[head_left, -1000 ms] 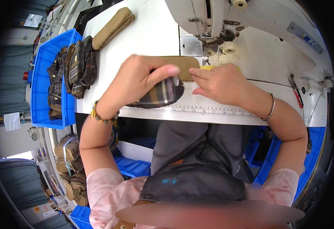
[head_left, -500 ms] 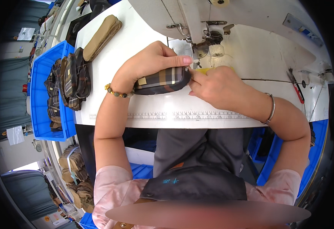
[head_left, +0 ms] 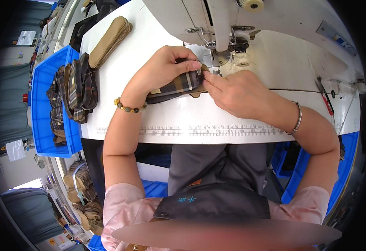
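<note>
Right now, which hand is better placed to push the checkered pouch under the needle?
Probably the left hand: it wraps over the plaid pouch, gripping it. The right hand only pinches the pouch's end beside the sewing machine.

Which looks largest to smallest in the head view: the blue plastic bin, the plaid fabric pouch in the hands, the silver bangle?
1. Blue plastic bin, clearly largest.
2. Plaid fabric pouch, partly covered by the left hand.
3. Silver bangle, smallest.
</note>
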`<state>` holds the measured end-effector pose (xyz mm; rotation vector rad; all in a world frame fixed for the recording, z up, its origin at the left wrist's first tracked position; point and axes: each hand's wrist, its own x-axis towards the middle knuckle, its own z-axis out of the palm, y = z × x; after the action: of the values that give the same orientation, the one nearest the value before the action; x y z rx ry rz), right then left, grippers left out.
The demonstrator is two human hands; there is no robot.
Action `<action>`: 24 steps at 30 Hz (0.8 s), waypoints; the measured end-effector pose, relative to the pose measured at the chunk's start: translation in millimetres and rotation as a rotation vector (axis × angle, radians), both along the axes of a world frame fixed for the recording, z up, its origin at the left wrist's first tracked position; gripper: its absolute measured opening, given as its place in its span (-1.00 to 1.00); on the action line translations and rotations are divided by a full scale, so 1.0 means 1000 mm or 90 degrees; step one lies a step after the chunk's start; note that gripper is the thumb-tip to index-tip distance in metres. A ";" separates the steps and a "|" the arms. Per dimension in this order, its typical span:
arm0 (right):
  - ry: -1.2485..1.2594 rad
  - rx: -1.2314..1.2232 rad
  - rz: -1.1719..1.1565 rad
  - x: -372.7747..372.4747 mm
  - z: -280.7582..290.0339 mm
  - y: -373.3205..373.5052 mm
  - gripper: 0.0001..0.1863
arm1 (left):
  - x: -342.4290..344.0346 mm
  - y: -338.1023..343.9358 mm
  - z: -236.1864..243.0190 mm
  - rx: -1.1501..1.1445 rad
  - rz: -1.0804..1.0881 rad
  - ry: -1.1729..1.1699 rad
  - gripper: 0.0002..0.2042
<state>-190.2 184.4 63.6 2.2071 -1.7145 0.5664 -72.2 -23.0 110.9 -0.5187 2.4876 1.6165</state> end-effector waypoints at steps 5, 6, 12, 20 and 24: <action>-0.036 -0.041 -0.010 -0.001 0.000 -0.005 -0.91 | 0.001 -0.002 0.001 -0.018 -0.068 0.020 -0.82; -0.046 -0.059 -0.002 -0.003 0.001 -0.007 -0.92 | 0.001 -0.002 0.005 0.026 -0.074 0.019 -0.82; 0.007 -0.225 -0.036 -0.007 0.019 -0.009 -0.90 | 0.002 0.000 0.013 0.143 -0.049 0.004 -0.80; 0.050 -0.277 -0.014 -0.004 0.015 -0.009 -0.83 | -0.001 0.009 0.010 0.117 -0.034 0.001 -0.79; 0.076 -0.155 -0.039 -0.007 0.006 -0.009 -0.81 | -0.005 0.019 -0.002 -0.098 0.053 0.087 -0.88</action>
<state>-197.2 175.2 69.4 1.9722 -1.5574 0.5817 -77.0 -3.9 109.1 -0.5538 2.7414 1.5462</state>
